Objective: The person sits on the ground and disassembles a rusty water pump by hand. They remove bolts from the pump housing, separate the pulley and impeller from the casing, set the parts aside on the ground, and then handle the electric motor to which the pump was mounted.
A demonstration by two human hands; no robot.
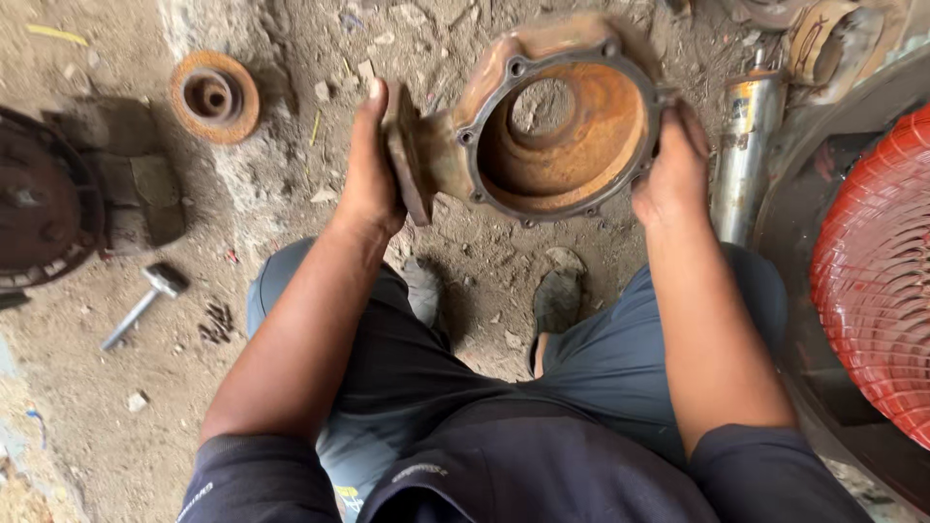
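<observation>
While the person sits over the dirt floor (291, 184), both hands hold a rusty cast pump housing (542, 126) up in the air above the knees. The left hand (371, 174) grips its flat side flange, fingers wrapped over the edge. The right hand (673, 169) clasps the bolt-holed rim on the opposite side. The open bowl of the housing faces the camera. A rusty pulley (215, 97) and a hammer (145, 302) lie on the floor to the left; a red grille (877, 271) stands at right.
</observation>
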